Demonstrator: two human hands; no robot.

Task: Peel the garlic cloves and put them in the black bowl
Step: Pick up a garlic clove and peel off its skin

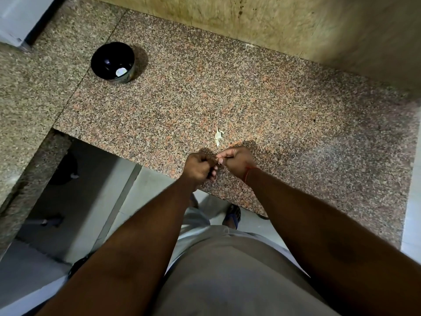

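Note:
My left hand (198,168) and my right hand (237,161) meet over the front edge of the granite counter, fingers curled. Between their fingertips they pinch a small garlic clove (219,162), mostly hidden by the fingers. Just beyond the hands, a scrap of pale garlic peel (218,136) lies on the counter. The black bowl (112,62) stands far off at the back left, with one white peeled clove (120,72) inside it.
The speckled granite counter (250,94) runs from the bowl to the right, with a yellowish wall (273,21) behind it. A second counter slab (25,92) lies at the left. Below the front edge are floor tiles and my sandalled foot (232,215).

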